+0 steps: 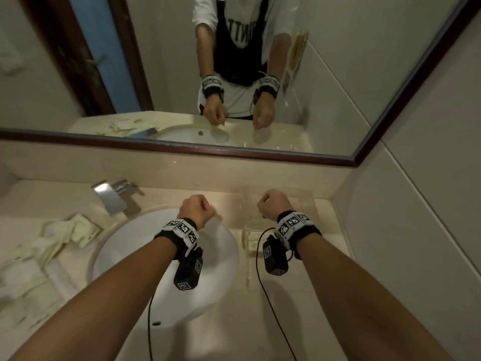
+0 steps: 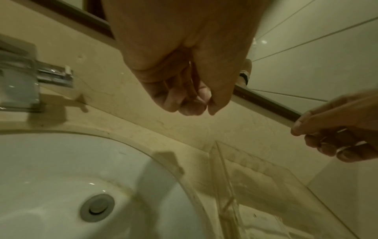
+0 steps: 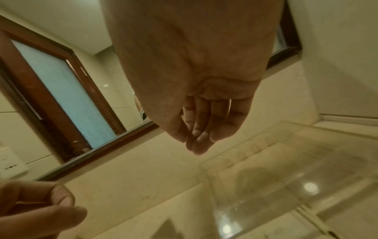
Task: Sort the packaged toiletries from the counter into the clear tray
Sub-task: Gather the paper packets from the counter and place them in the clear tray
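Several pale green and white toiletry packets (image 1: 52, 243) lie heaped on the counter left of the basin. The clear tray (image 1: 308, 201) stands on the counter right of the basin, also seen in the left wrist view (image 2: 266, 174) and the right wrist view (image 3: 286, 161). A pale packet (image 1: 252, 243) lies in its near compartment. My left hand (image 1: 199, 207) hovers over the basin's far rim, fingers curled (image 2: 188, 103) and holding nothing. My right hand (image 1: 273, 204) hovers above the tray's far end, fingers curled (image 3: 198, 137) and holding nothing.
A white round basin (image 1: 112, 256) with a drain (image 2: 97, 207) fills the middle of the counter. A chrome faucet (image 1: 112, 194) stands at its far left. A framed mirror (image 1: 182, 147) runs along the back wall. A tiled wall closes the right side.
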`<state>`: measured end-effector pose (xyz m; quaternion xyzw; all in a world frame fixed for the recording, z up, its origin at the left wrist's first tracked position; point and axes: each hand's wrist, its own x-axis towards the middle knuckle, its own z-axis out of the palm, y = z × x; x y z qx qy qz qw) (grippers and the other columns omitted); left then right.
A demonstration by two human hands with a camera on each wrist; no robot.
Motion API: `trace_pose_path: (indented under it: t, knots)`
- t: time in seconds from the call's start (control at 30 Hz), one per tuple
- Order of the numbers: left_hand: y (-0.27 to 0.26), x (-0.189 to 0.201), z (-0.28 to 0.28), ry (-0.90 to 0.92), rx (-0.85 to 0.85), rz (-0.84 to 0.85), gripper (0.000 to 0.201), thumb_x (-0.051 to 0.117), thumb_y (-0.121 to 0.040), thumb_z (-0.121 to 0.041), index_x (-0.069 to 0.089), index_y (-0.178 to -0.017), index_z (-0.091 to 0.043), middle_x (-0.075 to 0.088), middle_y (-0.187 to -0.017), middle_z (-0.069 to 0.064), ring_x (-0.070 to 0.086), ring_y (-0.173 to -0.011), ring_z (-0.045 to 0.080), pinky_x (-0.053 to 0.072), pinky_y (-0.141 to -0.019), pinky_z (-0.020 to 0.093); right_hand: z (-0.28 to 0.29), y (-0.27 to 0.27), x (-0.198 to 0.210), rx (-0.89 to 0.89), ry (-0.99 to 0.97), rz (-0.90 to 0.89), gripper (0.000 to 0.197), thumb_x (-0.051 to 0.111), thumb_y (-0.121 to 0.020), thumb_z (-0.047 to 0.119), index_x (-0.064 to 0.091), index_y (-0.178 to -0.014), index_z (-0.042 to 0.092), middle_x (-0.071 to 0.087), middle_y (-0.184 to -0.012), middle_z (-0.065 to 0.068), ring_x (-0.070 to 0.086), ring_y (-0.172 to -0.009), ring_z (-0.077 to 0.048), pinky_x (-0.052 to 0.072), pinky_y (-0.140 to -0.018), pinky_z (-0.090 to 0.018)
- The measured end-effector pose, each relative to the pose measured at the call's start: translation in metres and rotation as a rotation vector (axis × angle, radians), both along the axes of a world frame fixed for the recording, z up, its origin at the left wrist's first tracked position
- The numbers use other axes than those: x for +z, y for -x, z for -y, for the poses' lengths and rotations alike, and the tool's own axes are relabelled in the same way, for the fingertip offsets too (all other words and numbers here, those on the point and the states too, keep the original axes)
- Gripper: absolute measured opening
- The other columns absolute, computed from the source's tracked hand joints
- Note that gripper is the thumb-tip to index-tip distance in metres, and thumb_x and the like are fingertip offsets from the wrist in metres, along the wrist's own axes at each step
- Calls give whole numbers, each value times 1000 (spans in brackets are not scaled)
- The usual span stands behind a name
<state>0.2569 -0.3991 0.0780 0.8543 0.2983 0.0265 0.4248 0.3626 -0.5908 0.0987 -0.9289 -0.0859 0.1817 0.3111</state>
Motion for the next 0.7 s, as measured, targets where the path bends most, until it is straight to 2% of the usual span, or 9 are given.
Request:
trace_pose_path:
  t: [0.13, 0.27, 0.43, 0.6, 0.7]
  knots:
    - [26, 6, -42, 0, 67, 15, 13, 67, -68, -19, 57, -60, -17, 69, -73, 10, 67, -67, 33, 60, -64, 44, -44, 17, 6, 59, -7, 3, 14, 57, -81, 18, 54, -68, 22, 72, -89, -12, 71, -84, -31, 59, -82, -41]
    - [59, 11, -83, -15, 133, 34, 20, 66, -69, -12, 53, -56, -18, 63, -64, 6, 63, -60, 29, 59, -64, 46, -91, 40, 8, 150, 0, -9, 14, 56, -83, 20, 53, -69, 23, 73, -89, -12, 71, -86, -30, 59, -81, -40]
    - [104, 10, -132, -37, 234, 42, 20, 62, -71, -13, 49, -57, -18, 60, -61, 3, 63, -61, 31, 59, -65, 44, -152, 67, 6, 271, 26, -28, 12, 55, -83, 19, 54, -71, 22, 72, -88, -11, 70, -82, -29, 60, -79, -39]
    - [152, 7, -180, -25, 371, 17, 20, 68, -69, -16, 53, -57, -18, 65, -67, 4, 67, -68, 32, 59, -67, 42, -217, 95, 3, 380, 55, -25, 16, 52, -83, 19, 53, -67, 22, 72, -90, -14, 71, -82, -32, 60, -78, -43]
    - [181, 3, -208, -27, 431, -17, 20, 69, -69, -17, 53, -56, -19, 65, -66, 2, 66, -68, 30, 57, -66, 37, -255, 115, -2, 456, 69, -30, 11, 51, -82, 20, 55, -72, 19, 72, -93, -15, 71, -84, -31, 60, -80, -42]
